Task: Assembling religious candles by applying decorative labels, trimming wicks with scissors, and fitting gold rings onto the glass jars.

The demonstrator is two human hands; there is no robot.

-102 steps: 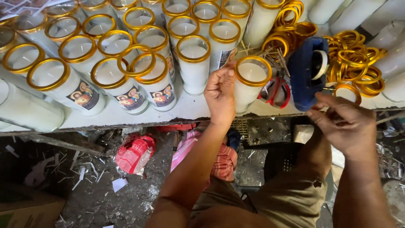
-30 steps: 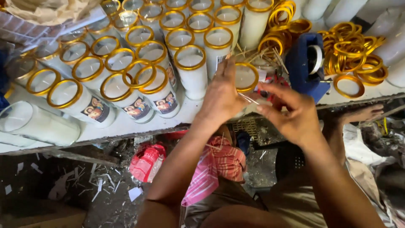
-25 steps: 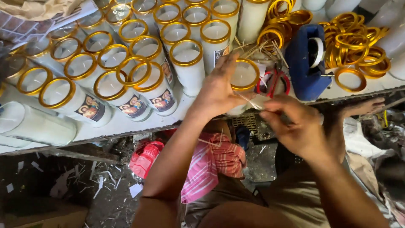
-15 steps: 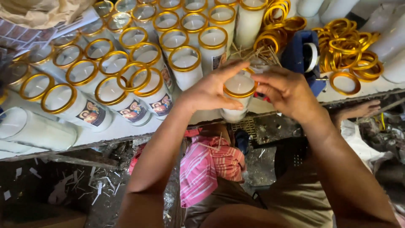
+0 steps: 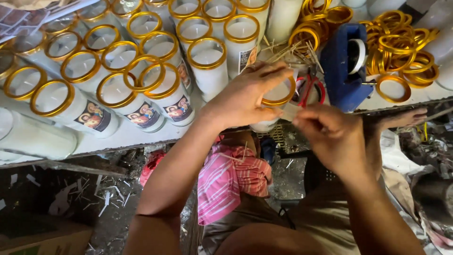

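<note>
Crowded white bench fills the top of the frame, packed with glass candle jars wearing gold rims, several with picture labels, rows running from upper left toward the middle. Below it, lower left, is a littered floor. Centre frame, the left hand wraps over the top of one candle jar at the bench edge, fingers curled around its gold ring. Just right of it, the right hand is pinched shut on a small pale strip, probably tape or a wick piece, can't tell which. My take: keep the jar steady with the left hand and bring the strip in square to the rim. Upper right sit a blue tape dispenser, red scissors and a heap of loose gold rings.
</note>
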